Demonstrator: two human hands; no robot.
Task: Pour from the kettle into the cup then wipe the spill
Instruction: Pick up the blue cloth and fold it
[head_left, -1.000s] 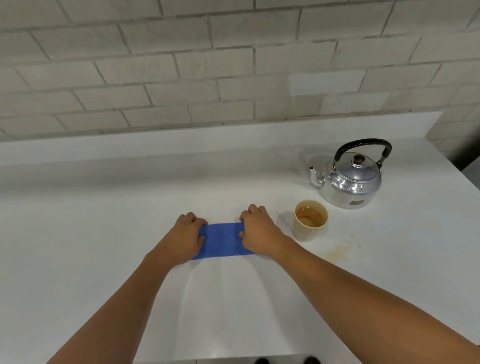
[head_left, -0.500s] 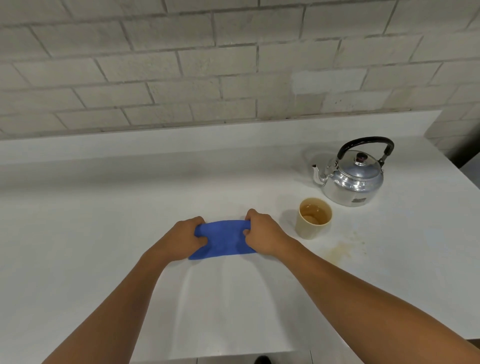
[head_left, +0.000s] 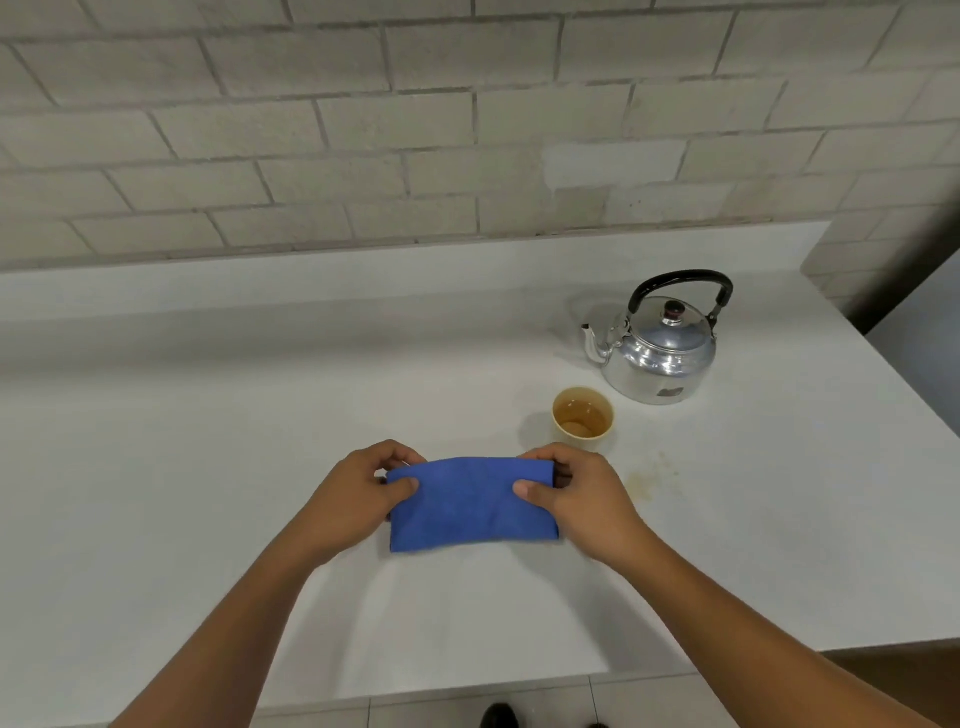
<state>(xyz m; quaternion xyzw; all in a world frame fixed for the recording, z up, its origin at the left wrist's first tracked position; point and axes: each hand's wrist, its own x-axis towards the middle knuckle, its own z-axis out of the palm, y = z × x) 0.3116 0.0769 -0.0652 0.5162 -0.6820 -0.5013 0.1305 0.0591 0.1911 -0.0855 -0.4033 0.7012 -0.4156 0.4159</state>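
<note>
A folded blue cloth (head_left: 470, 506) is held just above the white counter (head_left: 208, 441) near its front middle. My left hand (head_left: 358, 499) pinches the cloth's upper left corner and my right hand (head_left: 582, 493) pinches its upper right corner. A tan cup (head_left: 583, 419) with brownish liquid stands just beyond my right hand. Behind it, to the right, sits a shiny metal kettle (head_left: 661, 348) with a black handle, its spout pointing left. A faint brown spill (head_left: 647, 480) marks the counter to the right of my right hand.
A pale brick wall (head_left: 467, 130) rises behind a raised ledge at the counter's back. The counter's front edge runs close to my forearms, with tiled floor and a dark shoe tip (head_left: 498, 717) below. The counter's right edge slants past the kettle.
Both hands went from pressing the cloth flat on the counter to pinching its top corners and lifting its far edge. The cloth now shows more of its face.
</note>
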